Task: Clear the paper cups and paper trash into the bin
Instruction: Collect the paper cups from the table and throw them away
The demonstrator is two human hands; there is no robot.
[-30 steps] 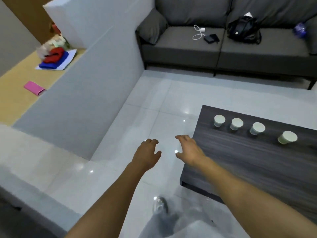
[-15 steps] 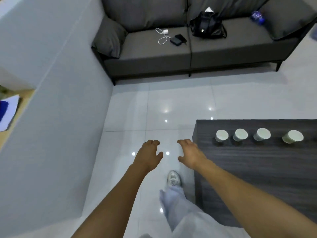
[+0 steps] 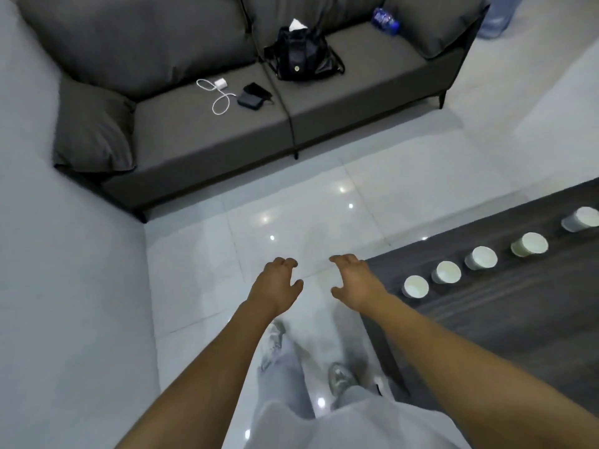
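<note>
Several white paper cups stand upright in a row on the dark wooden coffee table (image 3: 505, 322) at the right; the nearest cup (image 3: 415, 286) is closest to my hands, then another cup (image 3: 446, 272), and the farthest cup (image 3: 581, 218) is by the frame's right edge. My right hand (image 3: 356, 281) hovers at the table's left corner, fingers loosely curled, holding nothing, a short way left of the nearest cup. My left hand (image 3: 275, 285) hangs over the floor beside it, also empty. No bin is in sight.
A grey sofa (image 3: 201, 131) stands ahead with a black bag (image 3: 301, 56), a white charger cable (image 3: 217, 95), a dark pouch (image 3: 254, 95) and a blue bottle (image 3: 384, 19). A pale wall (image 3: 64, 286) runs along the left. My legs and shoes stand on the glossy tiled floor (image 3: 291, 222).
The view has swung right and moved forward: the sofa is nearer, the cups have shifted toward the right edge in a slanted row. Both hands stay outstretched and empty.
</note>
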